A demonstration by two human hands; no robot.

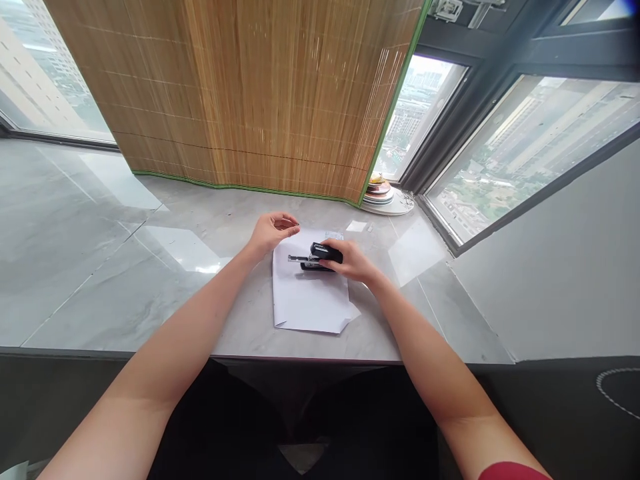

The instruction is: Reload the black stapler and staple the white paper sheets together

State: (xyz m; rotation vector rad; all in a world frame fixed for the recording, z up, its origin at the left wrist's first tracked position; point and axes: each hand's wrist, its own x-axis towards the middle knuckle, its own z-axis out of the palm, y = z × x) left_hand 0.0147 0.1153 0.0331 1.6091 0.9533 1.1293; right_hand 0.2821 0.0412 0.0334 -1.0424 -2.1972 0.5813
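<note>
A black stapler (327, 252) is over the white paper sheets (310, 300), its top cover lifted and the metal staple channel exposed toward the left. My right hand (351, 259) is closed around the stapler's back end. Above the paper's upper left corner is my left hand (275, 233), thumb and fingers pinched together. A tiny dark bit shows at those fingertips, too small to name. The paper lies on the grey marble-patterned sill, with its lower corners folded or curled.
A bamboo blind (250, 100) with green edging hangs behind the paper. Stacked plates (383, 197) stand in the back right corner by the windows. A small white scrap (357, 227) lies right of the paper. The sill's front edge (310, 360) runs close to my body.
</note>
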